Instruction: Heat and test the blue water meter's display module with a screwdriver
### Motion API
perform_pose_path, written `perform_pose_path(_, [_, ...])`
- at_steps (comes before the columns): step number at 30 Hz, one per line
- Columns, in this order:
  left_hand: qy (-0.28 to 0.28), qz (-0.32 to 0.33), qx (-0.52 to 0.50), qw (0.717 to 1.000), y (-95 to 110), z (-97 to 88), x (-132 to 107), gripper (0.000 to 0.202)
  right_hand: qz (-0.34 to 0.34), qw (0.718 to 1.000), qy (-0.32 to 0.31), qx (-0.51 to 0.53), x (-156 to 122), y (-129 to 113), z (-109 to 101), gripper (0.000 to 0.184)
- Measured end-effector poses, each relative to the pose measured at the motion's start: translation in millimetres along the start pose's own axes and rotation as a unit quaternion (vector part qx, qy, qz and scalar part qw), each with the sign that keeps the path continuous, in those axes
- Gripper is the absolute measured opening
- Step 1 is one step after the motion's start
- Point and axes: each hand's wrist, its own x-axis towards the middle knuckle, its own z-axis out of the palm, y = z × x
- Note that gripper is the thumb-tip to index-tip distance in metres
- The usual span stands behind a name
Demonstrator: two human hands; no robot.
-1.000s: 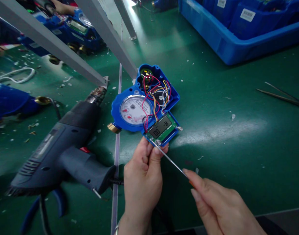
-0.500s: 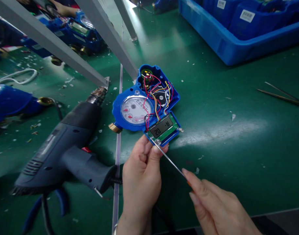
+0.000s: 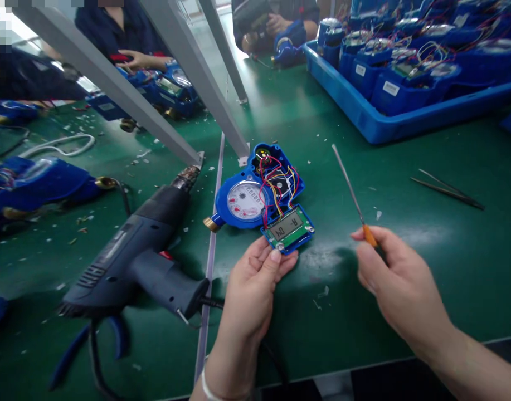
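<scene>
The left hand [image 3: 255,289] reaches forward from the near edge of the tabletop [image 3: 405,289], palm half turned up, thumb and fingertips pinched on the near corner of the green display board [image 3: 289,228] of the blue water meter [image 3: 261,200]. The meter lies open near the middle of the green tabletop: round white dial, brass threaded stub at its left, a tangle of red, yellow and blue wires in the plastic housing. The right hand [image 3: 399,284] is raised well to the meter's right, fingers curled around the orange handle of a thin screwdriver [image 3: 353,197], its steel shaft slanting up and away, clear of the board. A dark grey heat gun [image 3: 142,256] lies on its side just left of the left hand.
</scene>
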Motion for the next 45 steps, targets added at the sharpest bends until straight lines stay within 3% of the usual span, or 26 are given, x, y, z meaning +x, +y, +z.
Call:
perform_pose_path(1, [0.003, -0.005, -0.013, 1.0, 1.1, 1.9, -1.2, 0.035, 0.028, 0.995, 0.006, 0.096, 14.5, 0.1, 8.4, 0.017])
perform_pose_path(4, [-0.001, -0.014, -0.038, 0.999, 4.0, 7.2, -4.8, 0.029, 0.061, 0.983, -0.034, 0.169, 43.1, 1.1, 33.8, 0.028])
perform_pose_path(10, [0.006, 0.0, -0.028, 1.0, -2.1, 17.1, -14.1, 0.037, 0.066, 0.974, -0.067, 0.209, 40.9, 4.7, 54.1, 0.032])
perform_pose_path(12, [0.035, 0.023, 0.019, 0.999, -11.8, 14.6, -24.7, 0.05, 0.061, 0.973, -0.06, 0.216, 40.0, 5.4, 54.1, 0.032])
perform_pose_path(14, [0.055, 0.072, 0.151, 0.984, -24.6, 2.8, -39.7, 0.059, 0.057, 0.971, -0.05, 0.225, 41.8, 5.5, 53.3, 0.032])
perform_pose_path(15, [0.047, 0.107, 0.254, 0.96, -31.2, -7.3, -47.7, 0.06, 0.056, 0.971, -0.044, 0.23, 43.2, 5.3, 52.8, 0.032])
perform_pose_path(16, [0.029, 0.155, 0.37, 0.916, -37.0, -20.2, -55.3, 0.059, 0.056, 0.97, -0.04, 0.234, 44.7, 5.0, 52.2, 0.032])
perform_pose_path(18, [-0.026, 0.255, 0.574, 0.778, -44.0, -51.6, -67.6, 0.057, 0.06, 0.968, -0.033, 0.243, 47.2, 4.6, 50.9, 0.031])
perform_pose_path(20, [-0.046, 0.331, 0.686, 0.646, -42.6, -83.9, -75.5, 0.057, 0.066, 0.966, -0.032, 0.249, 48.5, 4.3, 49.6, 0.031])
perform_pose_path(21, [-0.035, 0.35, 0.717, 0.601, -39.1, -97.2, -78.3, 0.055, 0.07, 0.965, -0.033, 0.252, 48.6, 4.1, 49.2, 0.031])
perform_pose_path(22, [-0.007, 0.361, 0.732, 0.577, -34.3, -106.7, -80.8, 0.05, 0.073, 0.963, -0.036, 0.255, 48.2, 3.9, 48.9, 0.031])
perform_pose_path(23, [0.028, 0.361, 0.732, 0.578, -29.1, -111.4, -82.8, 0.044, 0.077, 0.962, -0.039, 0.258, 47.6, 3.6, 48.7, 0.03])
perform_pose_path(24, [0.069, 0.348, 0.713, 0.605, -24.0, -110.4, -84.3, 0.038, 0.08, 0.961, -0.042, 0.26, 46.6, 3.2, 48.7, 0.03])
perform_pose_path(25, [0.11, 0.321, 0.672, 0.658, -19.6, -103.4, -84.8, 0.035, 0.082, 0.96, -0.046, 0.262, 45.4, 2.7, 48.8, 0.03])
perform_pose_path(27, [0.16, 0.222, 0.508, 0.816, -13.8, -73.6, -79.9, 0.035, 0.085, 0.959, -0.052, 0.267, 42.8, 1.5, 49.0, 0.031])
perform_pose_path(28, [0.171, 0.157, 0.376, 0.897, -12.1, -53.4, -73.6, 0.037, 0.086, 0.958, -0.054, 0.269, 41.5, 0.9, 49.1, 0.031])
perform_pose_path(29, [0.146, 0.1, 0.218, 0.96, -10.8, -31.9, -64.5, 0.04, 0.085, 0.957, -0.055, 0.271, 40.5, 0.2, 48.9, 0.032])
perform_pose_path(30, [0.121, 0.051, 0.065, 0.989, -9.5, -11.1, -53.2, 0.044, 0.085, 0.957, -0.056, 0.273, 39.7, -0.4, 48.6, 0.033])
perform_pose_path(32, [0.058, -0.021, -0.136, 0.989, -5.8, 22.9, -27.0, 0.051, 0.083, 0.956, -0.056, 0.274, 39.0, -1.7, 47.3, 0.035])
perform_pose_path(35, [-0.02, -0.042, -0.219, 0.975, 1.8, 46.5, 7.1, 0.057, 0.076, 0.958, -0.049, 0.273, 40.5, -3.8, 44.6, 0.037])
perform_pose_path(41, [-0.046, -0.04, -0.181, 0.982, 17.6, 40.3, 31.6, 0.064, 0.083, 0.96, -0.053, 0.264, 43.2, -6.3, 44.5, 0.039])
perform_pose_path(45, [-0.093, -0.031, -0.159, 0.982, 20.1, 33.3, 32.0, 0.085, 0.093, 0.959, -0.074, 0.258, 37.6, -5.1, 46.2, 0.039])
